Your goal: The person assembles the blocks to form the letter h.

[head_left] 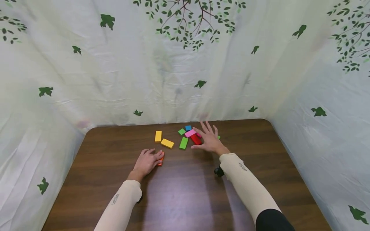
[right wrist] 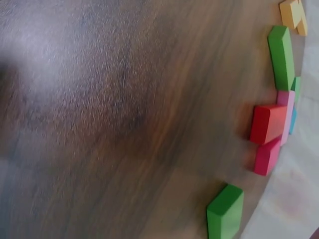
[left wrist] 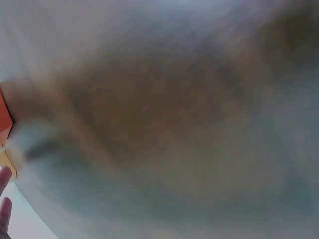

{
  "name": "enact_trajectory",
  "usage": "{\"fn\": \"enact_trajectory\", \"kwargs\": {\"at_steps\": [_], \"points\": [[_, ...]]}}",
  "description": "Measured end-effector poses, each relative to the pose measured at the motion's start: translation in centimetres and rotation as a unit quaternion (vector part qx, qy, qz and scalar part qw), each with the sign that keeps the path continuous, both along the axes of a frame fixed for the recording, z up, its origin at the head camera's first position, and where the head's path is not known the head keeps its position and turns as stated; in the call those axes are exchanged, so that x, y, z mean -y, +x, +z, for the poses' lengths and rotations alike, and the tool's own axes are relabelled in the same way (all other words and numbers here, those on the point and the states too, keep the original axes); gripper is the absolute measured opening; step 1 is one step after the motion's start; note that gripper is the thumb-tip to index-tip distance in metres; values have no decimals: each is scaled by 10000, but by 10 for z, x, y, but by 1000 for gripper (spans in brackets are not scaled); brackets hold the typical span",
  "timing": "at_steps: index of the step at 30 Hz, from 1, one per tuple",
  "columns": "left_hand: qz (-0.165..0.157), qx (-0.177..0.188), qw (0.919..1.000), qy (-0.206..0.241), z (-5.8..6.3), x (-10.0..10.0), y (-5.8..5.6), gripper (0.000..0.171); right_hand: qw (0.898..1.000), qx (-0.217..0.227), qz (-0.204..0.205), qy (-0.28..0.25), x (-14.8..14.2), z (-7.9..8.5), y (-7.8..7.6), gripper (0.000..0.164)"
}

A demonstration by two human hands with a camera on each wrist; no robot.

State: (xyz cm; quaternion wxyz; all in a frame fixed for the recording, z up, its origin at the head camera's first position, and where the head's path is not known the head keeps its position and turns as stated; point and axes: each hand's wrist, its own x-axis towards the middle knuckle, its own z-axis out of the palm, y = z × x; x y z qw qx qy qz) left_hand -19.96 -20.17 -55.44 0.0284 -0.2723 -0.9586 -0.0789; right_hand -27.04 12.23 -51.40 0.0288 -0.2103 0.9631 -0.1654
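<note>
My left hand (head_left: pixel 146 162) is at an orange block (head_left: pixel 161 159) on the brown table, its thumb and forefinger at either side of it. The left wrist view shows the block's orange end (left wrist: pixel 5 117) at the left edge, with two fingertips (left wrist: pixel 4 179) below; the rest is blurred. Fingers spread, my right hand (head_left: pixel 211 141) is over the right side of a block cluster. By its thumb lies a red block (head_left: pixel 196 139), against a pink block (head_left: pixel 190 133). The right wrist view shows a darker pink block (right wrist: pixel 267 157) beside the red one.
Left of the cluster lie two yellow blocks (head_left: pixel 158 136). A long green block (head_left: pixel 183 143), a smaller green block (head_left: pixel 181 131) and a blue block (head_left: pixel 188 128) are in the cluster. Another green block (right wrist: pixel 225 213) lies apart. A leaf-patterned curtain (head_left: pixel 173 80) hangs behind the table (head_left: pixel 115 144).
</note>
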Motion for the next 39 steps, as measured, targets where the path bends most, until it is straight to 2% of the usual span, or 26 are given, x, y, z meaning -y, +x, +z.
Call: {"fn": "enact_trajectory", "kwargs": {"at_steps": [7,14,25,29,34,39], "points": [[177,-413,9989,89,-8,-2,18,46,9998,143,33,168,6,-8,-2,95],[296,-309,9988,258,-10,1,33,50,9994,282,145,168,12,-10,-2,91],[-1,-232,9987,452,-12,0,59,54,9986,384,358,-36,23,-23,-1,85],[-114,-352,9984,428,-12,-1,69,53,9985,396,378,-47,27,-26,1,83],[-251,-668,9964,468,-14,-2,78,52,9981,414,449,-102,32,-28,2,79],[-120,-719,9954,614,-17,-2,84,54,9975,337,574,-248,38,-30,3,74]]}}
